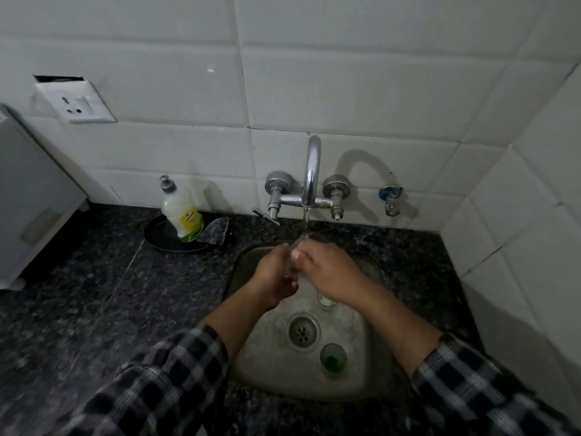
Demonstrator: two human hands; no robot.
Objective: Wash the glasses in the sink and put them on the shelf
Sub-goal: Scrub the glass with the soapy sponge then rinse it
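Head view, looking down on a steel sink (251, 376) set in a dark speckled worktop (94, 294). The left hand (276, 275) and right hand (327, 272) meet above the rear half of the basin; between them sits a clear glass (294, 262), directly under the stream of water (305, 226) falling from the tap (311, 171); the left hand's fingers curl round the glass from the left, the right hand's fingers curl onto it from the right, both gripping; the glass is transparent and blurred, so its tilt cannot be told. A second glass (327, 302) stands on the basin floor just below the right wrist, partly hidden by it; a green-tinted glass (333, 360) stands upright nearer the viewer, just right of the drain (303, 332), well apart from both hands. Checked sleeves (176, 382) cover both forearms to mid-length. On the worktop left of the tap, a dish-soap bottle (182, 215) leans on a black plate (163, 239); a wall socket (77, 102) sits in the white tiles above; a small blue-handled valve (391, 196) projects from the wall right of the tap.
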